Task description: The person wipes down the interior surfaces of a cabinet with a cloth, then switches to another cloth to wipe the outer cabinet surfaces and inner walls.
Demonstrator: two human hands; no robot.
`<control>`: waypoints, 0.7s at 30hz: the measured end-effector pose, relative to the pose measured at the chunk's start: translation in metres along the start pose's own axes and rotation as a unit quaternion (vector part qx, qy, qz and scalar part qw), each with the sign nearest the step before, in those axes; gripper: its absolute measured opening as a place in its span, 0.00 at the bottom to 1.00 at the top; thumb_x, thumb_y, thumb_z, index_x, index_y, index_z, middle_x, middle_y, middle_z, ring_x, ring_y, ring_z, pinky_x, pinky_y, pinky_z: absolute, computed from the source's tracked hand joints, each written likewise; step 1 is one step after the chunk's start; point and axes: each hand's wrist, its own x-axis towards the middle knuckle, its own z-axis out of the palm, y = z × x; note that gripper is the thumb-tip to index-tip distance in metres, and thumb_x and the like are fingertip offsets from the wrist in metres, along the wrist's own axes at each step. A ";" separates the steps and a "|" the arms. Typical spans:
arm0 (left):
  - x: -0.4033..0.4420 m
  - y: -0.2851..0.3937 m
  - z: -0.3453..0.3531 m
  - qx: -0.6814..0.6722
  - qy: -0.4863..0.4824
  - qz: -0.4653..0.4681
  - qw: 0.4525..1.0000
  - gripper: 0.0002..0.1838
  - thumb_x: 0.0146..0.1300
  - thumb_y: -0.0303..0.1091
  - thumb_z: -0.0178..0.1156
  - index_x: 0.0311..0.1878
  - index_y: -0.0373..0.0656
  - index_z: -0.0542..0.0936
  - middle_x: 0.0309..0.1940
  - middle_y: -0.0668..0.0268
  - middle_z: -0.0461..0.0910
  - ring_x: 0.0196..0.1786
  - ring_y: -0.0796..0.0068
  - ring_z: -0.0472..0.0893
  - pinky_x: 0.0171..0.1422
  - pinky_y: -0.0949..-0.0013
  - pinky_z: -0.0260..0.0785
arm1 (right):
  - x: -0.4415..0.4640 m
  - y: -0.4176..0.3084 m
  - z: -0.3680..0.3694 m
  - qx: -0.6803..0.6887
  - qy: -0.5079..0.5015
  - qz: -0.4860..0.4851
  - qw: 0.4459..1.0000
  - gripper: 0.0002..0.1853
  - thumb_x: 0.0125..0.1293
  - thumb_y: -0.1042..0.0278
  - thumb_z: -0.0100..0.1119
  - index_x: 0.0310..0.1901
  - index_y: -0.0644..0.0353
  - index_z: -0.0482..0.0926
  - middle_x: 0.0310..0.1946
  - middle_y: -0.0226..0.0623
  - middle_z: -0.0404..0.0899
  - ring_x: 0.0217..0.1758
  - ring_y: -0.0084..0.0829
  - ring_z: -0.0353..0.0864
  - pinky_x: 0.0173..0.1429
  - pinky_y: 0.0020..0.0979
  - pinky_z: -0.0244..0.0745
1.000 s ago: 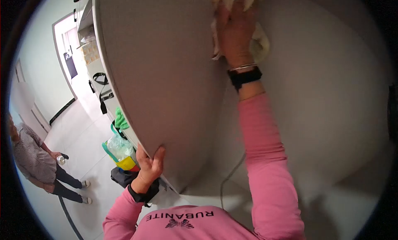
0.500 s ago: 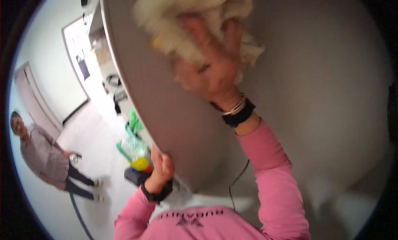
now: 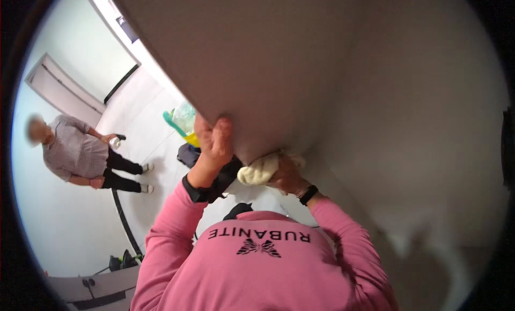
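Note:
A large grey-brown panel [image 3: 257, 69] fills the upper middle of the view. My left hand [image 3: 214, 139] grips its left edge near the lower corner, the thumb lying on the flat face. My right hand [image 3: 288, 176] is closed on a bunched cream cloth [image 3: 260, 169] at the panel's bottom edge. Part of the cloth wraps over that edge. The fingertips of my right hand are partly hidden by the cloth.
At the left a person [image 3: 80, 144] stands holding a small pale object. Behind my left hand are a clear bag with a green rim [image 3: 183, 118] and a dark bag [image 3: 188, 155]. A pale wall [image 3: 424, 123] is on the right.
My right hand has brought the cloth from the panel's upper face down to its bottom edge. My left hand keeps its grip on the edge. The view has turned.

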 end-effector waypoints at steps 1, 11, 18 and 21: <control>-0.008 -0.012 -0.007 0.023 0.009 -0.009 1.000 0.30 0.65 0.46 0.49 0.64 0.39 0.57 0.54 0.60 0.70 0.55 0.65 0.70 0.59 0.61 0.63 | -0.004 0.006 -0.004 -0.075 -0.006 -0.015 0.997 0.26 0.52 0.51 0.61 0.51 0.53 0.74 0.53 0.46 0.67 0.59 0.46 0.64 0.61 0.52 0.58; -0.001 0.006 -0.010 -0.021 0.013 -0.122 0.992 0.23 0.58 0.30 0.61 0.55 0.35 0.68 0.47 0.62 0.74 0.50 0.71 0.71 0.55 0.70 0.62 | -0.018 -0.075 -0.268 -0.373 0.509 0.101 0.769 0.28 0.49 0.67 0.63 0.56 0.53 0.73 0.60 0.51 0.65 0.62 0.54 0.63 0.67 0.53 0.51; 0.006 0.015 0.003 -0.026 0.025 -0.048 0.998 0.20 0.62 0.27 0.55 0.57 0.34 0.66 0.48 0.61 0.72 0.50 0.70 0.71 0.57 0.70 0.60 | -0.116 -0.144 -0.432 -0.278 0.830 0.017 0.483 0.30 0.65 0.58 0.53 0.61 0.72 0.60 0.60 0.55 0.63 0.61 0.46 0.65 0.64 0.38 0.60; 0.008 0.021 0.011 -0.048 0.033 -0.028 0.998 0.18 0.62 0.27 0.54 0.55 0.34 0.67 0.47 0.61 0.72 0.49 0.70 0.71 0.56 0.70 0.60 | -0.160 -0.151 -0.502 -0.291 0.846 0.039 0.445 0.26 0.66 0.56 0.51 0.55 0.72 0.65 0.54 0.54 0.69 0.54 0.43 0.71 0.57 0.36 0.67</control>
